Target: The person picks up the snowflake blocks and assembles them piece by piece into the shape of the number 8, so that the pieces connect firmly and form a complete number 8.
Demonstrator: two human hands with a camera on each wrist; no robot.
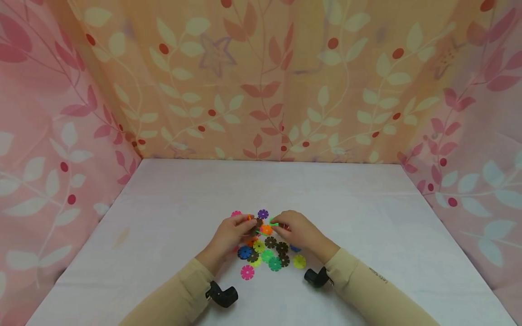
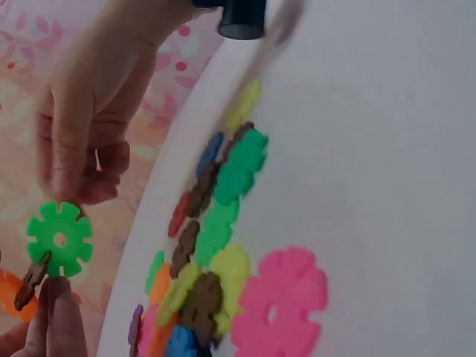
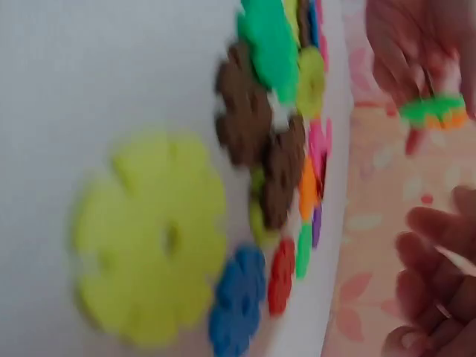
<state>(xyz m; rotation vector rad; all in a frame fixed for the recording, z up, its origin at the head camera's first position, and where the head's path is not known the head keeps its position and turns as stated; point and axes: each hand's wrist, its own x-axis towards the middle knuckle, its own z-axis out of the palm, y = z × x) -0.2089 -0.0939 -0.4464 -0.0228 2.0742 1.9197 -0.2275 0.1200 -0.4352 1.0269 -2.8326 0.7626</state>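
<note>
My left hand (image 1: 234, 230) pinches a small assembly of notched plastic interlocking discs between thumb and fingers, held up over the pile. A green disc (image 2: 59, 238), a brown disc (image 2: 32, 281) set edgewise into its notch, and an orange disc (image 2: 11, 294) belong to it. From the right wrist camera, the left hand (image 3: 416, 56) shows with the green disc (image 3: 431, 110). My right hand (image 1: 302, 231) hovers just right of the assembly, fingers loosely bent; I see nothing held in it. In the right wrist view the right hand (image 3: 439, 282) appears apart from the discs.
Loose discs lie in a pile under and in front of the hands, among them a pink disc (image 1: 247, 272), a yellow disc (image 1: 299, 261), a blue disc (image 1: 244, 252) and a purple disc (image 1: 263, 213). A white cloth (image 1: 346, 194) covers the table; patterned curtains (image 1: 265, 81) surround it.
</note>
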